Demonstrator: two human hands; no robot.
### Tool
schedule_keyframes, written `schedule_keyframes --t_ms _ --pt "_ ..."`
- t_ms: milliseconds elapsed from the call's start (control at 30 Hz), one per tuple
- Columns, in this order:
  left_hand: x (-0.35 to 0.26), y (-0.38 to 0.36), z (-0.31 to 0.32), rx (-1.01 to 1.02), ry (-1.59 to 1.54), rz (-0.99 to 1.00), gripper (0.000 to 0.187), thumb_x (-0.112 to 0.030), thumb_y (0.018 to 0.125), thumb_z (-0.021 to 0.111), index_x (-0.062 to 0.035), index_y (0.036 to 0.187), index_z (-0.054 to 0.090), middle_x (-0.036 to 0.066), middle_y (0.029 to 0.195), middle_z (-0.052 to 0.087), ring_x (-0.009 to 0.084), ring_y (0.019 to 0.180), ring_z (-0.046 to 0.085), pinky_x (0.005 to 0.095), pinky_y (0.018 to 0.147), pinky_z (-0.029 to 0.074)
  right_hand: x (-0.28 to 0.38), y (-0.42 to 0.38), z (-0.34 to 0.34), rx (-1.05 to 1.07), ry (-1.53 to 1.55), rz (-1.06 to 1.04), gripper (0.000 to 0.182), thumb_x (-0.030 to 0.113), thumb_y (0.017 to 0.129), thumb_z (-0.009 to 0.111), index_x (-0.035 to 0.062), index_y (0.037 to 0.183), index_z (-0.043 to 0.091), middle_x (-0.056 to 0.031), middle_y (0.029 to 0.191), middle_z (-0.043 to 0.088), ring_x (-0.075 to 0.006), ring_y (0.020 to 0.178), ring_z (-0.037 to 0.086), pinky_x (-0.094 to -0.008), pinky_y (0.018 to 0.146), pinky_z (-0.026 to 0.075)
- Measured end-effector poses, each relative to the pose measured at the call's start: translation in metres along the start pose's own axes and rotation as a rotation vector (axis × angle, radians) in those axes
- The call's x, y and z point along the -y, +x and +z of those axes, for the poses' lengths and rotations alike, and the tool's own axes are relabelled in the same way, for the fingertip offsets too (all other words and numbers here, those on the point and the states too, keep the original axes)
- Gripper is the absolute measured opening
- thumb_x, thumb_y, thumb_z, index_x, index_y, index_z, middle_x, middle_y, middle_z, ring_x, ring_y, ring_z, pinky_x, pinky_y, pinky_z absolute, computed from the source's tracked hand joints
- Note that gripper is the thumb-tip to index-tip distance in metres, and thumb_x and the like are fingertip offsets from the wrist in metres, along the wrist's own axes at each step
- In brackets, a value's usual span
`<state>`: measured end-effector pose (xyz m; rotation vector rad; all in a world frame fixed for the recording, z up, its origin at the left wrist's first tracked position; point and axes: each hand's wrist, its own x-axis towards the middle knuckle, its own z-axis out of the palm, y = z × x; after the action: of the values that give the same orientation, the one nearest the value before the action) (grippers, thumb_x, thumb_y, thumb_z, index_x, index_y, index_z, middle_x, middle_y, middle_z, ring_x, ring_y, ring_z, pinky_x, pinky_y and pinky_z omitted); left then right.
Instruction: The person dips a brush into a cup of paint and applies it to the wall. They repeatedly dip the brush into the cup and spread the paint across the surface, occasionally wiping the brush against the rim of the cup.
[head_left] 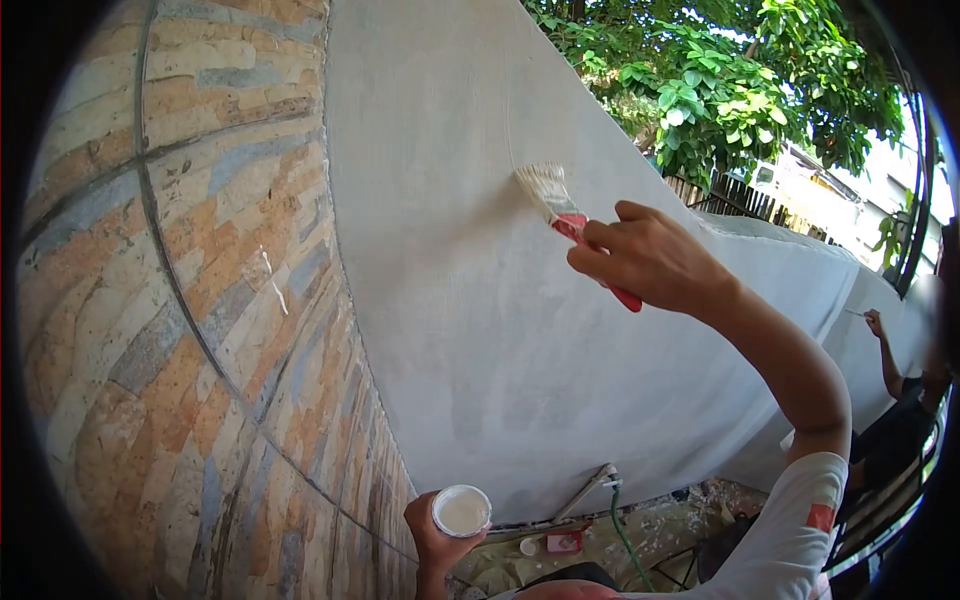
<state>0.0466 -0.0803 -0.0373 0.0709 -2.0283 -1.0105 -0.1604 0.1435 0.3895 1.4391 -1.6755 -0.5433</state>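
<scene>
Against the smooth grey wall [430,330], the right hand [655,258] holds a flat paintbrush [572,225] aloft, its grip closed around the red handle and the bristles angled up and to the left. Whether the bristle tips touch the wall cannot be confirmed. Lower down, near the edge of the stone-patterned tiles [180,420], the left hand [438,548] holds a round tub [462,511] of white paint; its grip is wrapped around the tub's side.

Hazards, as judged: the tub is uncovered, so a tilt of the left wrist during a high reach could spill paint onto the littered ground, where a green hose [622,530] and a red container [564,542] stand exposed. An overloaded brush, held bristles-up, could run onto the fingers. A stroke carried too far left could mark the tiles, which bear a white streak [273,283]. A co-worker's hand [875,322] is well apart; collision appears unlikely.
</scene>
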Motion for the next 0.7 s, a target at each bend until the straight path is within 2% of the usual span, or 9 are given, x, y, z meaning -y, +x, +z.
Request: schedule_keyframes --t_ms 67,133,200,267,367,433,533,600,700 --pt "0.005 -0.005 -0.001 -0.030 0.008 -0.005 0.081 -0.027 0.049 0.102 -0.0099 0.117 0.061 0.012 0.115 0.059 0.0336 0.108 0.057 0.0486 0.092 0.044 0.005 -0.001 -0.022 0.007 0.022 0.018 0.011 0.012 0.092 0.065 0.0143 0.100 0.058 -0.0031 0.083 0.067 -0.0171 0.065 0.065 -0.0346 0.075 0.052" --pt "0.010 -0.007 -0.003 -0.052 0.017 -0.012 0.081 -0.027 0.049 0.102 -0.0100 0.117 0.061 0.012 0.115 0.059 0.0334 0.108 0.057 0.0483 0.092 0.043 -0.011 0.010 -0.047 -0.127 -0.008 0.094 0.009 0.013 0.092 0.065 0.0135 0.099 0.058 -0.0029 0.083 0.065 -0.0191 0.065 0.064 -0.0362 0.074 0.053" --pt "0.017 -0.010 -0.004 0.028 0.052 0.021 0.096 -0.025 0.055 0.102 -0.0080 0.133 0.048 0.014 0.126 0.050 0.0339 0.117 0.052 0.0501 0.098 0.042 -0.037 0.027 -0.067 -0.226 -0.122 0.135 0.014 0.011 0.092 0.066 0.0114 0.103 0.057 -0.0041 0.086 0.067 -0.0255 0.068 0.065 -0.0388 0.071 0.057" --pt "0.019 -0.009 -0.004 0.039 0.064 0.024 0.098 -0.025 0.056 0.102 -0.0081 0.134 0.047 0.014 0.127 0.050 0.0338 0.117 0.052 0.0500 0.098 0.042 -0.061 0.039 -0.070 -0.310 -0.251 0.160 0.016 0.009 0.094 0.066 0.0107 0.105 0.056 -0.0061 0.090 0.069 -0.0285 0.072 0.068 -0.0398 0.067 0.060" --pt "0.022 -0.007 -0.001 0.044 0.065 0.035 0.100 -0.025 0.056 0.102 -0.0083 0.137 0.045 0.014 0.129 0.049 0.0336 0.118 0.052 0.0498 0.098 0.042 -0.068 0.032 -0.035 -0.311 -0.170 0.186 0.015 0.013 0.094 0.067 0.0094 0.103 0.056 -0.0045 0.086 0.064 -0.0270 0.067 0.058 -0.0400 0.068 0.053" --pt "0.023 -0.008 -0.003 0.046 0.053 0.035 0.102 -0.025 0.056 0.102 -0.0085 0.138 0.044 0.014 0.129 0.048 0.0336 0.119 0.052 0.0496 0.098 0.042 -0.039 0.014 -0.016 -0.125 -0.063 0.183 0.012 0.013 0.091 0.065 0.0095 0.097 0.055 -0.0070 0.085 0.064 -0.0280 0.072 0.063 -0.0382 0.066 0.055" --pt "0.023 -0.010 0.000 0.036 0.048 0.049 0.103 -0.025 0.056 0.102 -0.0088 0.139 0.043 0.014 0.130 0.047 0.0337 0.120 0.051 0.0494 0.099 0.042 0.008 -0.027 0.022 -0.018 0.126 0.113 0.013 0.013 0.089 0.066 0.0100 0.092 0.053 -0.0056 0.087 0.062 -0.0249 0.067 0.059 -0.0364 0.064 0.051" --pt "0.026 -0.013 -0.002 0.028 0.047 0.004 0.103 -0.025 0.056 0.102 -0.0086 0.139 0.043 0.014 0.130 0.047 0.0336 0.121 0.050 0.0497 0.100 0.042 0.026 -0.041 0.016 0.063 0.251 0.101 0.013 0.015 0.090 0.066 0.0109 0.095 0.055 -0.0037 0.084 0.061 -0.0227 0.065 0.057 -0.0358 0.065 0.048" --pt "0.028 -0.012 0.000 0.048 0.058 -0.030 0.103 -0.025 0.056 0.102 -0.0087 0.139 0.043 0.013 0.131 0.046 0.0330 0.122 0.050 0.0499 0.102 0.042 0.010 -0.033 -0.026 -0.047 0.123 0.161 0.014 0.013 0.091 0.065 0.0121 0.101 0.055 -0.0045 0.086 0.066 -0.0241 0.064 0.061 -0.0348 0.066 0.052"
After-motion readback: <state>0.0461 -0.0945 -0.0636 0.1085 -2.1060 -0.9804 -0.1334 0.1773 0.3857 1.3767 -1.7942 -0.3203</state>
